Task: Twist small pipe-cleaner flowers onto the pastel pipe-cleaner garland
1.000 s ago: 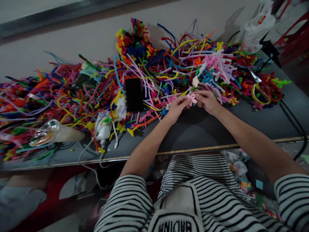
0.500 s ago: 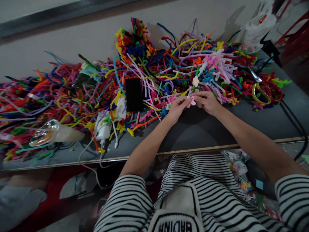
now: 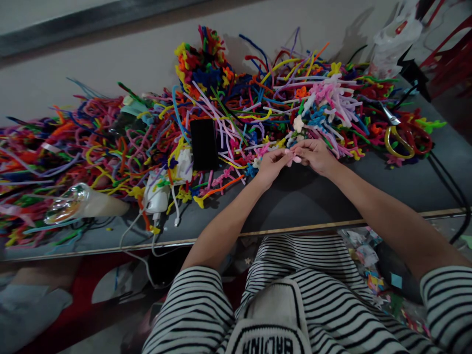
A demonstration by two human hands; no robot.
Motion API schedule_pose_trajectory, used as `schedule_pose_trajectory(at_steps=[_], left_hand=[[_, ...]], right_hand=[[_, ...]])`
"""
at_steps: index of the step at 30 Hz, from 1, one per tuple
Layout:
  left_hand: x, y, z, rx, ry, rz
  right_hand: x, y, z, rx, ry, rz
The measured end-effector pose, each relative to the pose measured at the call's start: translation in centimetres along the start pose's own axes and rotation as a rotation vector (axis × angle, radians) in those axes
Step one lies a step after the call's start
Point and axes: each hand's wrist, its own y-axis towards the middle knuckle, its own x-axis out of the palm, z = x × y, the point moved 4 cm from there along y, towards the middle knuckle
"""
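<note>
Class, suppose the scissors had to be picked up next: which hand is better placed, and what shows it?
Probably the right hand: the scissors lie out on its side, and the left hand is farther away. Both pinch the small pink piece, so the right would likely need to let go first.

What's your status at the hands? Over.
Left hand and right hand both pinching pink piece. Piece partly hidden in the grip. Pile of fuzzy stems close beyond.
</note>
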Motion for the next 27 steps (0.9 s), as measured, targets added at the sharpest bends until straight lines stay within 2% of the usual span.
schedule_pose_trajectory(at_steps=[9,16,20,23,27], left_hand=[[0.3,-0.3,0.0,-0.031,0.043,0.015],[-0.5,0.1,0.2,0.081,0.170,0.153],[-1.0,0.0,0.6,0.133,0.293,0.213],[-1.1,0.0,0.5,0.134,0.285,0.208],[-1.4,0.3,-0.3,0.107,0.217,0.237]], right_hand=[[0.1,-0.1,0.1,0.002,-0.065,-0.077],[0.2,-0.1,-0.4,-0.031,-0.007,0.000],[-0.2,0.0,-0.6,-0.093,-0.124,0.092],[-0.7,0.2,-0.4,-0.129,-0.209,0.176],[-1.4,0.4,-0.1,-0.121,-0.135,0.209]])
